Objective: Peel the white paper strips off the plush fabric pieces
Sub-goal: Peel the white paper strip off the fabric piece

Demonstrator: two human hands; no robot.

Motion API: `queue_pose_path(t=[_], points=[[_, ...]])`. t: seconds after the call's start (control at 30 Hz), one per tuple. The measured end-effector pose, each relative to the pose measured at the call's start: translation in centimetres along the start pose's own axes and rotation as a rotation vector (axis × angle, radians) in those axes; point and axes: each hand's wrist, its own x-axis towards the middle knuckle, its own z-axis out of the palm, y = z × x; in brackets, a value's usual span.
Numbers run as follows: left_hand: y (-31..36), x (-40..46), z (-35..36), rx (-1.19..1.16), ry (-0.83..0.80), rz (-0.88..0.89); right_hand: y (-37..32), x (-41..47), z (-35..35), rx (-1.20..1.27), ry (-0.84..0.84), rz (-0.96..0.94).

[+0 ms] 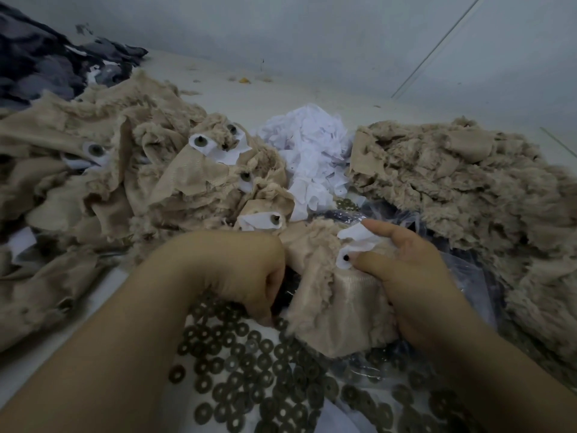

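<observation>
The right hand (415,270) grips a beige plush piece (337,295), thumb beside a white paper strip (356,242) with a dark stud. The left hand (249,270) curls at the piece's left edge above scattered washers (249,370). Plush piles lie left (93,170) and right (468,182); crumpled paper scraps (309,145) lie between them.

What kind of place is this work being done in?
Probably a plush toy workshop: heaps of beige plush fabric pieces fitted with toy eyes, a pile of peeled white paper strips, and many loose metal washers.
</observation>
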Motion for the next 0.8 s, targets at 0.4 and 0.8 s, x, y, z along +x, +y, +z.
queue_pose_path(t=[0.4,0.8], points=[[1.1,0.9,1.2,0.152,0.099,-0.150,0.2,0.4,-0.2,0.017,0.006,-0.021],[2.5,0.9,2.1,0.326,0.256,-0.173,0.7,0.4,-0.1,-0.001,0.004,-0.051]])
